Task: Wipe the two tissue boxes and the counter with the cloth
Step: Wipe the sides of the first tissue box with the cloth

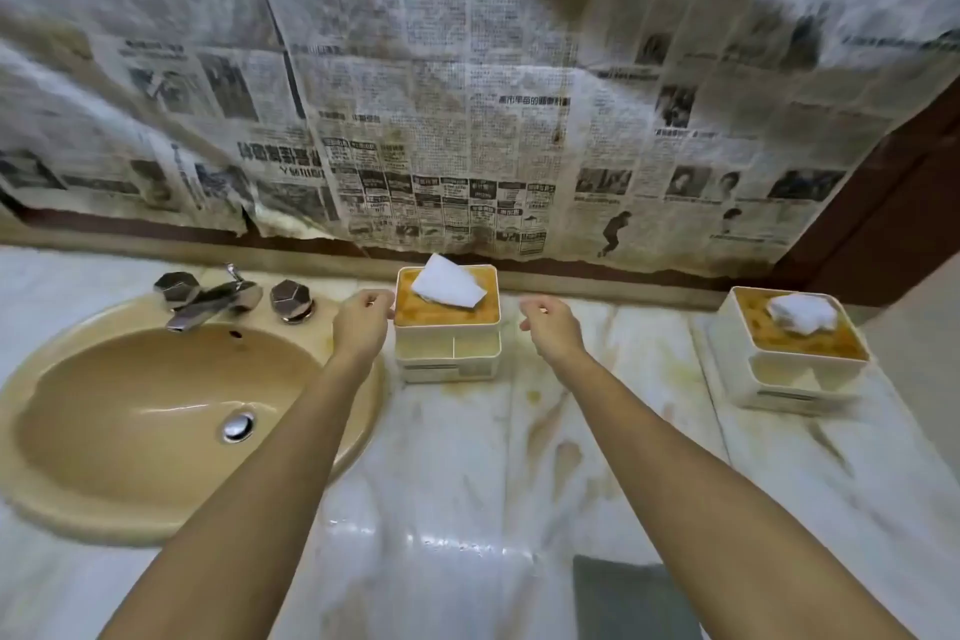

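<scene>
- Far centre of the worktop (467, 457): first tissue box (448, 327), cream body, orange-stained top, white tissue (447, 287) sticking up from it.
- Left hand (363, 322) at the box's left side, fingers loosely curled, fingertips touching or just beside the upper left edge; can't tell if it grips. Nothing else in it.
- Right hand (550, 327) just right of the same box, apart from it, fingers half curled, holding nothing.
- Both forearms bare, reaching from the near edge toward the far side.
- Second tissue box (789, 353) well to the right, near the far right corner, same cream body with orange top, crumpled white tissue (802, 312) on top.
- Cloth (631, 598): grey, lying flat on the worktop at the near edge, under the right forearm, untouched.
- Worktop pale marble with yellow-brown stains between and in front of the boxes.
- Left side: tan oval sink (156, 421) with metal drain, chrome faucet (213, 301) and two faceted knobs behind it.
- Far wall covered with stained newspaper sheets (441, 94).
</scene>
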Demonstrator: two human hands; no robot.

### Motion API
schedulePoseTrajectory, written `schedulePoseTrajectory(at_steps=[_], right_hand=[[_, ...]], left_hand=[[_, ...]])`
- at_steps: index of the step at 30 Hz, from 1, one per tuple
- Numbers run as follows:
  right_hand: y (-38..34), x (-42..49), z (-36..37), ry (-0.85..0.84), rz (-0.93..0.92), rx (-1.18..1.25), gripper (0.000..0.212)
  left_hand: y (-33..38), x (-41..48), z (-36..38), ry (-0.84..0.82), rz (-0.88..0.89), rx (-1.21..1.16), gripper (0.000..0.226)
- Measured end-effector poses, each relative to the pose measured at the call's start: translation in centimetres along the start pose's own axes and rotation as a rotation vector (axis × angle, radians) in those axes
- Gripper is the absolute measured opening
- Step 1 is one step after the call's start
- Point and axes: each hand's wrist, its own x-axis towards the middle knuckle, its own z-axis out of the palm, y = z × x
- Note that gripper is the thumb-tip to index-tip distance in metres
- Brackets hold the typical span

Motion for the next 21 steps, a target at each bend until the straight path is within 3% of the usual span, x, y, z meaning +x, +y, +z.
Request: schedulePoseTrajectory(at_steps=[21], right_hand=[[-0.8,3.7,3.3,-0.074,0.158,-0.05,0.027]], left_hand=[[-1.3,2.9,0.0,-0.032,-0.088,0.058,0.018]])
